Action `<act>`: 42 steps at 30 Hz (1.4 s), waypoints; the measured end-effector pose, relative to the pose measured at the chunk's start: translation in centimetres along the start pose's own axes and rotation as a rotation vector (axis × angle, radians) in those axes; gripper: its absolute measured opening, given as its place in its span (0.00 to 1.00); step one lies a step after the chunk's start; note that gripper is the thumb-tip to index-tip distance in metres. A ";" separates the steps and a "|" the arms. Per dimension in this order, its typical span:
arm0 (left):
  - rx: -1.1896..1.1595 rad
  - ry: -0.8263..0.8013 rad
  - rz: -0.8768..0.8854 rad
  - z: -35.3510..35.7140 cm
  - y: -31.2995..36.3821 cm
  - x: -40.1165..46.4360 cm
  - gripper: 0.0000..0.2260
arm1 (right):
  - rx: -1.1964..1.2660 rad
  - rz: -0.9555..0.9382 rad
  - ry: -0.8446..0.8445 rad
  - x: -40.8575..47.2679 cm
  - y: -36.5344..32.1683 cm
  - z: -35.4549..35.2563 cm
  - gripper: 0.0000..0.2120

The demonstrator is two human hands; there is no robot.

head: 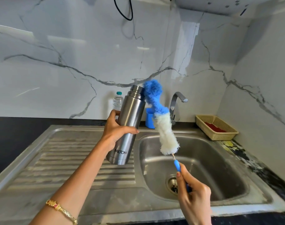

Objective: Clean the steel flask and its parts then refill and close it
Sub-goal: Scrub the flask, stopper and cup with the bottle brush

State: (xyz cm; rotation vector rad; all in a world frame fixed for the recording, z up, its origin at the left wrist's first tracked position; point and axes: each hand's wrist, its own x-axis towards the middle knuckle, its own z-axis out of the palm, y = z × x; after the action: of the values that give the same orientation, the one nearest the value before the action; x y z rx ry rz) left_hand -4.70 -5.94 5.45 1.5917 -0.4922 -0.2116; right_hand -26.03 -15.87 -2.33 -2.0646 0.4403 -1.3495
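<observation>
one head-worn view looks forward and down, close over the sink toward the wall.

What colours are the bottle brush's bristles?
Blue at the tip, white below; bottle brush, head view.

The steel flask is open, without cap, tilted slightly right above the sink's drainboard. A long bottle brush, blue above and white below, leans beside its neck.
</observation>
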 end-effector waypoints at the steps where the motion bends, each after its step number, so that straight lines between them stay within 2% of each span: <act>1: -0.016 0.009 -0.001 0.0 0.1 0.1 0.31 | 0.011 0.007 -0.004 -0.1 -0.2 0.1 0.18; 4: -0.023 0.004 0.011 -0.2 0.2 0.1 0.31 | 0.074 0.084 -0.013 0.1 -0.5 0.1 0.16; 7: -0.032 -0.020 0.030 -0.1 0.0 0.1 0.31 | 0.219 0.248 -0.084 0.9 -0.3 0.3 0.14; 11: -0.144 0.037 0.041 0.3 -0.7 0.6 0.30 | 0.385 0.316 -0.131 0.6 -1.7 0.5 0.16; 14: -0.167 0.061 0.064 0.7 -1.1 1.1 0.31 | 0.526 0.439 -0.201 1.8 -1.7 0.4 0.07; 16: -0.152 0.060 0.068 1.2 -1.4 1.4 0.31 | 0.559 0.473 -0.269 2.4 -1.3 -0.1 0.10; 19: -0.146 0.078 0.083 1.8 -1.7 2.2 0.30 | 0.600 0.523 -0.305 3.5 -1.6 -0.8 0.06; 22: -0.122 0.057 0.096 2.9 -1.4 3.1 0.29 | 0.561 0.553 -0.333 5.1 -0.2 -1.3 0.15; 26: -0.169 0.030 0.098 4.5 -1.0 3.7 0.22 | 0.558 0.604 -0.387 6.2 0.3 -2.6 0.19; 29: -0.222 0.001 0.088 5.3 -1.3 4.0 0.21 | 0.614 0.635 -0.400 6.9 1.2 -2.8 0.15; 31: -0.248 -0.050 0.066 5.8 -1.5 3.9 0.19 | 0.618 0.612 -0.433 7.3 1.8 -2.6 0.15; 34: -0.347 -0.039 0.001 6.2 -1.6 3.8 0.18 | 0.608 0.631 -0.425 7.1 2.2 -2.3 0.16; 35: -0.394 -0.032 -0.025 6.1 -1.6 3.9 0.21 | 0.599 0.634 -0.420 7.2 2.4 -2.2 0.16; 37: -0.426 -0.055 -0.078 5.8 -1.6 4.3 0.39 | 0.587 0.644 -0.432 7.5 2.5 -2.0 0.14; 38: -0.423 -0.055 -0.078 5.6 -1.7 4.7 0.42 | 0.590 0.638 -0.431 7.7 2.4 -1.8 0.12; 42: -0.434 -0.001 -0.033 4.4 -1.6 6.1 0.35 | 0.630 0.600 -0.404 8.2 1.3 -1.2 0.14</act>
State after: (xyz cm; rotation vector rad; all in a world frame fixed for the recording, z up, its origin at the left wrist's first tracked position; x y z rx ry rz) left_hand -0.79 -12.50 4.42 1.1758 -0.3885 -0.3212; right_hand -23.60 -22.00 2.89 -1.4530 0.3531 -0.5845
